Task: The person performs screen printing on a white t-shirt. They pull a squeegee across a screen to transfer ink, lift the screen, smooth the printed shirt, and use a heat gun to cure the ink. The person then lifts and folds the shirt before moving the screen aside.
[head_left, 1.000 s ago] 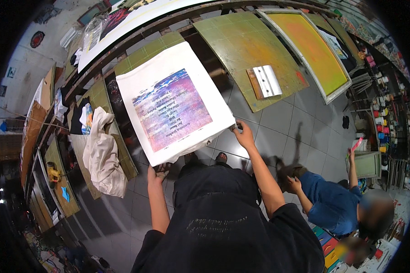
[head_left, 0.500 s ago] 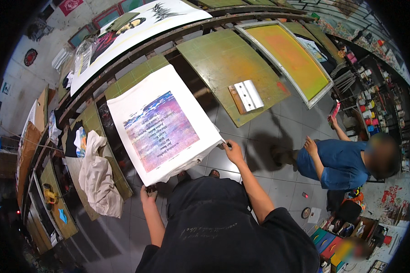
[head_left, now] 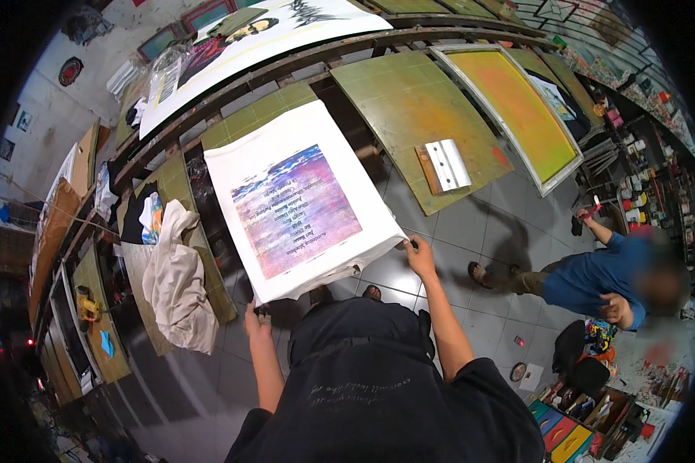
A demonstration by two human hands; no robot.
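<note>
A white T-shirt [head_left: 346, 166] lies stretched over a green board in front of me, with a large blue, purple and pink print [head_left: 297, 212] on it. Its lettering appears upside down from my side. My right hand [head_left: 420, 257] pinches the shirt's near right corner between thumb and fingers. At the near left corner, my left hand [head_left: 258, 319] has its fingers closed on the fabric edge; part of them is hidden by the cloth. The hem hangs loosely between both hands.
Right of the shirt, another green board [head_left: 409, 100] carries a squeegee [head_left: 446, 167]. Beyond it lies a framed screen [head_left: 513, 108]. Crumpled beige cloth [head_left: 179, 278] covers a board at left. A person in a blue shirt [head_left: 594, 274] stands at right, near shelved paint containers [head_left: 637, 204].
My view has shifted slightly, moving the scene rightward. Both hands stay at the shirt's near corners. The person at right has stepped and lowered one raised hand toward the body.
</note>
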